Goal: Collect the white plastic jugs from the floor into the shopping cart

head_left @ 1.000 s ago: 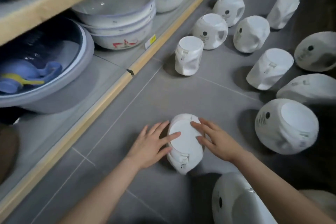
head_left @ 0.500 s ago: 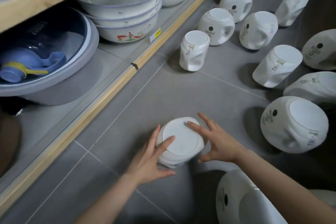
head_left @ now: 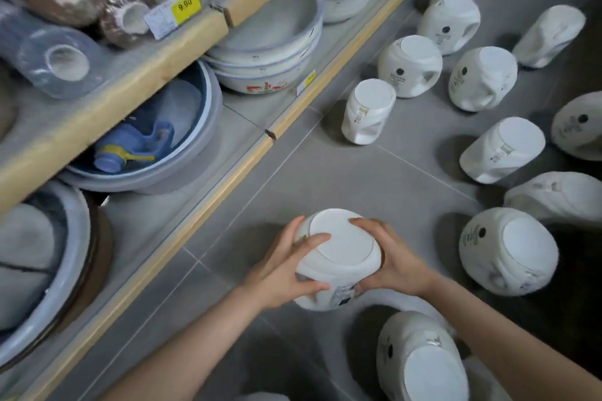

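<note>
Left hand gripping jug | right hand gripping opposite side | above floor

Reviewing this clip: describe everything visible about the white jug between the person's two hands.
The held jug is white, matte plastic with rounded shoulders and a flat, disc-shaped base that faces the camera. A printed label with a dark patch shows low on its near side. Its neck and cap are hidden. The left hand wraps its left side, thumb across the base's edge; the right hand clasps its right side. It sits over the grey floor tiles, apart from the other jugs; whether it touches the floor is unclear.
</note>
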